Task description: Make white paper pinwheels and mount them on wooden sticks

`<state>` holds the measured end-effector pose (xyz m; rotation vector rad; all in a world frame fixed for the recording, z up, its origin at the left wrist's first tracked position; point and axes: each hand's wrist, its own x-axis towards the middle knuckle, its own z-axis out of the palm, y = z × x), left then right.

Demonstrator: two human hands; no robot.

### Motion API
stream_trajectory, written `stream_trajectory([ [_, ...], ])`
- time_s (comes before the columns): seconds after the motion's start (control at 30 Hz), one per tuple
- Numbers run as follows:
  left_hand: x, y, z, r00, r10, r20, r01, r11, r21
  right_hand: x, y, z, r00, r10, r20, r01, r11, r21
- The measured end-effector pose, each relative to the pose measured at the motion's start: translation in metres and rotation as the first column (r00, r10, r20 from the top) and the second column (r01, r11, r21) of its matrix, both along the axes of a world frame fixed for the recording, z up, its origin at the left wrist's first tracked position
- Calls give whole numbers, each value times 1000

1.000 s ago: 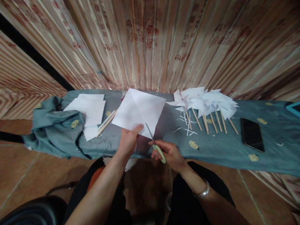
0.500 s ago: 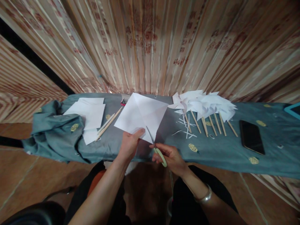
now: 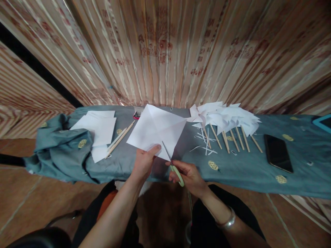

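A square sheet of white paper [image 3: 157, 125] with crossing fold lines is held corner-down above the cloth. My left hand [image 3: 145, 159] pinches its lower left edge, thumb on top and the fingers hidden underneath. In my right hand [image 3: 190, 175] is a pair of scissors [image 3: 178, 175] with pale green handles. One blade lies over the paper, running up from the lower corner toward the middle; the other blade is hidden beneath the sheet. How far any cut reaches is hard to make out.
On the grey-green cloth [image 3: 243, 172] lie paper pinwheels [image 3: 224, 117] on sticks, thin paper strips [image 3: 207, 141] and a phone [image 3: 278, 153]. To the left are white paper sheets [image 3: 103, 127], wooden sticks [image 3: 120, 139] and a small red box [image 3: 137, 113]. A curtain [image 3: 160, 51] hangs behind.
The whole view has shifted slightly. The hands, paper and scissors keep nearly the same position relative to one another, with the blade still along the lower corner.
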<state>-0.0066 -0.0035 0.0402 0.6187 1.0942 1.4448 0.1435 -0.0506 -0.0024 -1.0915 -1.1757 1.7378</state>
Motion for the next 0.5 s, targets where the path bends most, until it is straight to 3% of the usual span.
stream_trajectory([
  [0.17, 2, -1, -1, 1000, -23, 0, 23, 999, -23, 0, 1, -2, 1000, 2, -15, -1, 1000, 26],
  [0.5, 3, -2, -2, 999, -35, 6, 36, 999, -12, 0, 2, -2, 998, -53, -40, 51, 998, -40],
])
